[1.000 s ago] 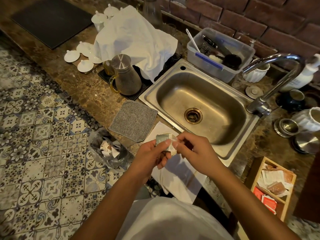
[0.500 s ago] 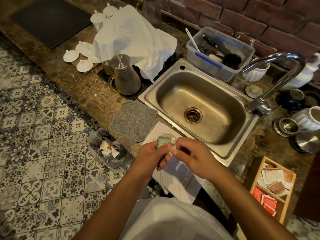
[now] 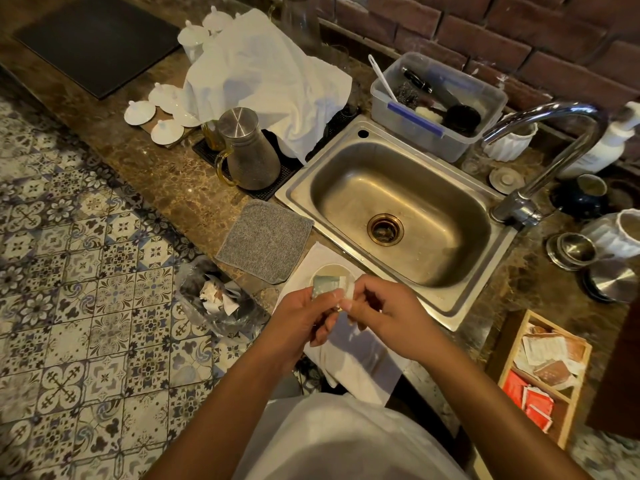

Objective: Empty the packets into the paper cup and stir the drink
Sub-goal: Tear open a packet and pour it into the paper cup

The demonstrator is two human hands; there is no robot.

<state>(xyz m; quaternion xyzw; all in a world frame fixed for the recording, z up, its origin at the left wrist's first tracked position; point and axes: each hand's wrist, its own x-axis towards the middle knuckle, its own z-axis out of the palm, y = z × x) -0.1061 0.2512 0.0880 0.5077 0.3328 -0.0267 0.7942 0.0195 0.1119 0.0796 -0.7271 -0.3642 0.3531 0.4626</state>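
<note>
Head view: both hands, left hand [image 3: 304,318] and right hand [image 3: 384,315], pinch the packet [image 3: 327,285] directly over the paper cup [image 3: 333,270], beside the sink [image 3: 446,308].

Two hands, the left hand [image 3: 300,320] and the right hand [image 3: 388,315]; one packet [image 3: 327,285] between them; one paper cup [image 3: 334,271] under it; one steel sink [image 3: 398,216] with one tap [image 3: 550,161]; one metal jug [image 3: 250,150]; four small white lids [image 3: 162,114] lie on the counter [image 3: 166,174], and two lidded white pots [image 3: 202,29] stand behind the one white cloth [image 3: 266,81]; one grey pad [image 3: 265,239]; one clear tub [image 3: 440,102]; one wooden box [image 3: 543,372] of sachets, too jumbled to count.
</note>
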